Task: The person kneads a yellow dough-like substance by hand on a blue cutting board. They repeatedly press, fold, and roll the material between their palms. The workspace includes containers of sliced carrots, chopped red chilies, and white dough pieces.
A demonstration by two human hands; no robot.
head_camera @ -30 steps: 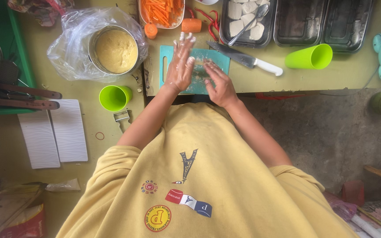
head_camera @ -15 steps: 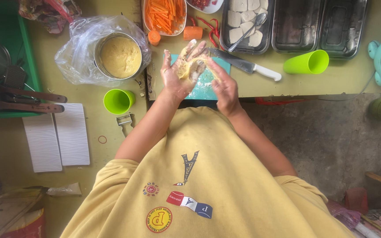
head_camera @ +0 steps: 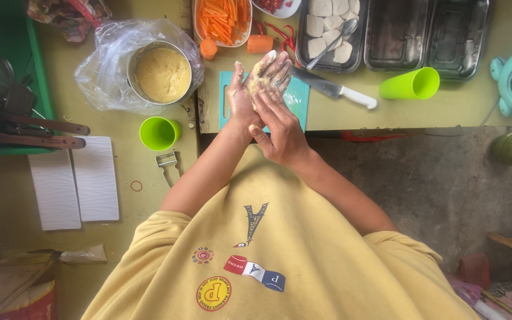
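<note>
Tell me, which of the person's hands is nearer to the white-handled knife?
Right. The right hand is beside the knife, on its near side; the left hand lies farther left, over the teal cutting board.

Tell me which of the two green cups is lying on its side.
The green cup right of the knife lies tipped over; the other cup, near the batter pot, stands upright.
</note>
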